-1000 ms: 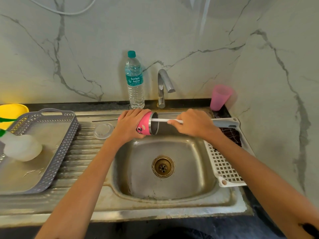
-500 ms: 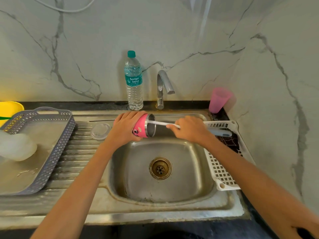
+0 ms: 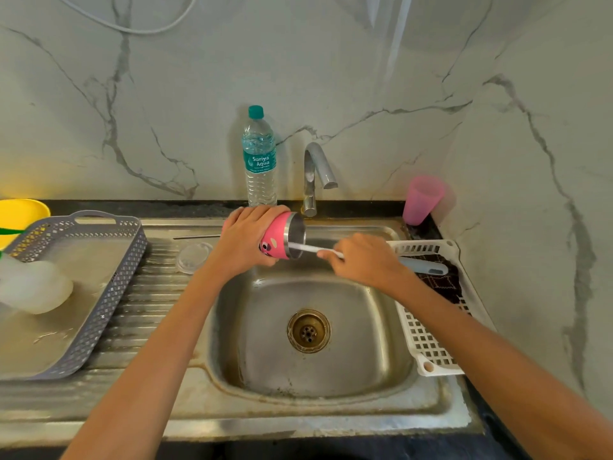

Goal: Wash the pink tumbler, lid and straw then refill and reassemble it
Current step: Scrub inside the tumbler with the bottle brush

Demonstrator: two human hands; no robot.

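The pink tumbler [image 3: 277, 239] lies on its side in the air above the back edge of the sink [image 3: 381, 327], its open steel mouth turned toward the right hand [image 3: 363, 260]. The left hand [image 3: 247, 239] grips it from above, fingers curled over the closed end and thumb underneath, so only the rim half of the pink wall shows.

The right hand, just beside the tumbler's mouth, is closed around a brush [image 3: 315, 250]. The white stem runs from its fingertips into the steel opening, and the brush's working end is hidden inside. The grey-blue handle sticks out past the heel of that hand, over the white basket [image 3: 431, 343] that lies under and beyond the right wrist.

Just outside the left hand, on the ribbed draining board, lies the clear round lid [image 3: 193, 257]. The thin metal straw [image 3: 195, 237] lies flat behind the lid, one end running under the left hand. Farther out on that side stands a grey tray [image 3: 109, 293].

Beyond the left hand's knuckles a capped water bottle [image 3: 259, 161] stands upright on the dark table [image 3: 166, 207] against the marble wall. The tap [image 3: 316, 174] rises just behind the tumbler's rim. Beyond the right hand, in the corner, a pink cup [image 3: 423, 199] stands upside down.
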